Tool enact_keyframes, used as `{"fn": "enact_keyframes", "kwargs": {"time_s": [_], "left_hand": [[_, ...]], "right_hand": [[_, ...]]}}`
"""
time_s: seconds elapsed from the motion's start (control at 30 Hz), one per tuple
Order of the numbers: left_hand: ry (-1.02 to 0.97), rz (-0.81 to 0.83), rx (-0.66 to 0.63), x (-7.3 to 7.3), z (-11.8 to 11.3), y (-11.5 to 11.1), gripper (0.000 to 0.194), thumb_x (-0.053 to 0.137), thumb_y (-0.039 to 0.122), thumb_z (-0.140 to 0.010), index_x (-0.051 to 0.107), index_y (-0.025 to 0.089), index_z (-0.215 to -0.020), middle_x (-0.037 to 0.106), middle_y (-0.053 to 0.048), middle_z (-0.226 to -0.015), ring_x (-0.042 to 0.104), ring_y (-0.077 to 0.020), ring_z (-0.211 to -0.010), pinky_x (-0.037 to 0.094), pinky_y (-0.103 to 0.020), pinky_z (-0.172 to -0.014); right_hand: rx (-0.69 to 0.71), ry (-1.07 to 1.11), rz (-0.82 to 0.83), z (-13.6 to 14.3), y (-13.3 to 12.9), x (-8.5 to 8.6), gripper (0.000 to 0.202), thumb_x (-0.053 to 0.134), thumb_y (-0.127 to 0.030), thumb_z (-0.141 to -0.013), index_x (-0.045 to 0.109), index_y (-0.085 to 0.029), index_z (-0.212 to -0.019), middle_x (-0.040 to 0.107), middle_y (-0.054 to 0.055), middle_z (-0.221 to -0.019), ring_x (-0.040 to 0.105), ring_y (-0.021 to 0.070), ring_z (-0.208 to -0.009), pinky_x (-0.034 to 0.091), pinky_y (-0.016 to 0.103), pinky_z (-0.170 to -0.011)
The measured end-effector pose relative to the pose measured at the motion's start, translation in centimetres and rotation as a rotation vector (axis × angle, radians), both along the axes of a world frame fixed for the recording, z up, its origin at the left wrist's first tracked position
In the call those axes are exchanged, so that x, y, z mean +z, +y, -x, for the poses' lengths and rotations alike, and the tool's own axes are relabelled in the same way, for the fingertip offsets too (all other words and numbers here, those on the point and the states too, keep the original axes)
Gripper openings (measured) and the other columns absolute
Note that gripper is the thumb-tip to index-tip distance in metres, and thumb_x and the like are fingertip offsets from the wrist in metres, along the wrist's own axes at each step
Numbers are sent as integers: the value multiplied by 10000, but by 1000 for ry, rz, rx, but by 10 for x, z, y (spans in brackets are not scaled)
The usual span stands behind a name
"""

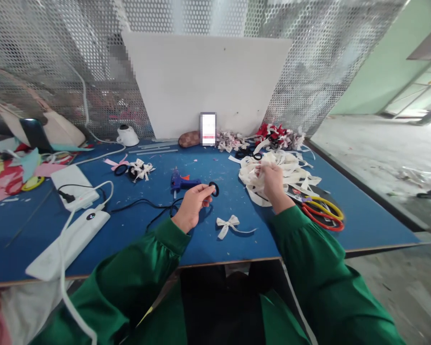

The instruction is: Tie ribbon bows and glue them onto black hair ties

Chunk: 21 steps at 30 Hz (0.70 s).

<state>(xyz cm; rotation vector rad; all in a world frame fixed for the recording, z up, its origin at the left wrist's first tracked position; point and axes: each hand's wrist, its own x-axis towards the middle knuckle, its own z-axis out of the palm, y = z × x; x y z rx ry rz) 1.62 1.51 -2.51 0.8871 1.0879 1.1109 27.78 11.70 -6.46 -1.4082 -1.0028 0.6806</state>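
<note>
Between the thumb and fingers of my left hand (195,205) is a small black ring (214,189), held upright above the blue table (197,244). My right hand (272,181) reaches into a pile of cream ribbon (295,167), its fingers pinched at the pile's left part; what they grip is too small to make out. A cream bow (228,223) with printed marks and a long thin tail lies on the table between my hands. Just beyond my left hand rests a blue glue gun (182,182) with an orange trigger.
Scissors with red and yellow handles (323,212) lie right of my right hand. A white power strip (70,242) and cables cover the left side. A lit phone (208,129) stands at the back beside red and white bows (275,136). More bows and black rings (121,170) sit left.
</note>
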Motion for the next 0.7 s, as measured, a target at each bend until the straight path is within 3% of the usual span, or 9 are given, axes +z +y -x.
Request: {"fn": "enact_keyframes", "kwargs": {"time_s": [0.1, 0.2, 0.3, 0.37, 0.43, 0.5, 0.57, 0.7], "left_hand": [[-2, -14, -73, 0, -1, -2, 358, 796, 461, -715, 662, 136, -784, 676, -36, -838, 539, -66, -606, 378, -199, -526], [-27, -11, -125, -1, -2, -3, 369, 783, 477, -741, 638, 142, -799, 682, -35, -848, 536, -62, -584, 380, -202, -518], [-45, -10, -117, -1, -1, -2, 366, 813, 452, -715, 665, 142, -841, 661, -18, -810, 522, -55, -572, 381, -197, -519], [-64, 0, -101, 0, 0, -2, 370, 830, 432, -696, 699, 138, -879, 656, -21, -815, 520, -54, -579, 381, -197, -525], [-85, -6, -91, 2, 0, -4, 373, 833, 422, -693, 722, 136, -905, 656, -26, -823, 521, -57, -588, 379, -200, -530], [-105, -40, -104, 6, -1, -7, 356, 826, 413, -707, 734, 139, -914, 656, -27, -819, 521, -62, -593, 378, -208, -539], [-122, -93, -128, 10, -2, -10, 324, 809, 406, -735, 740, 143, -912, 659, -25, -809, 517, -66, -590, 377, -217, -549], [-124, -232, -146, 17, -3, -14, 273, 773, 388, -777, 740, 148, -904, 675, -31, -801, 506, -76, -579, 385, -240, -573]], "right_hand": [[-259, -148, 13, -20, 20, 6, 343, 413, -345, -830, 578, -149, -1057, 677, 128, -934, 649, 231, -766, 526, 394, -723], [-289, -321, 39, -36, 30, 14, 422, 575, -405, -781, 587, -136, -1105, 666, 200, -1090, 620, 341, -1052, 461, 523, -940], [-312, -734, 150, -40, 24, 18, 576, 663, -442, -767, 573, -57, -1185, 570, 322, -1290, 514, 446, -1251, 343, 618, -1047], [-367, -928, 11, -36, 13, 22, 590, 622, -428, -829, 540, -47, -1272, 477, 324, -1429, 441, 438, -1345, 291, 608, -1099], [-360, -1013, -186, -27, -1, 28, 533, 569, -408, -886, 539, -96, -1317, 497, 256, -1446, 442, 398, -1354, 285, 570, -1121], [-287, -1055, -344, -11, -13, 33, 464, 517, -390, -934, 558, -131, -1317, 562, 211, -1388, 485, 362, -1314, 314, 530, -1111], [-107, -1096, -442, 12, -22, 36, 388, 475, -352, -968, 589, -153, -1282, 614, 180, -1334, 536, 329, -1252, 367, 488, -1071], [447, -1177, -484, 74, -29, 34, 348, 506, -277, -952, 611, -172, -1266, 650, 159, -1290, 580, 300, -1197, 414, 452, -1034]]}}
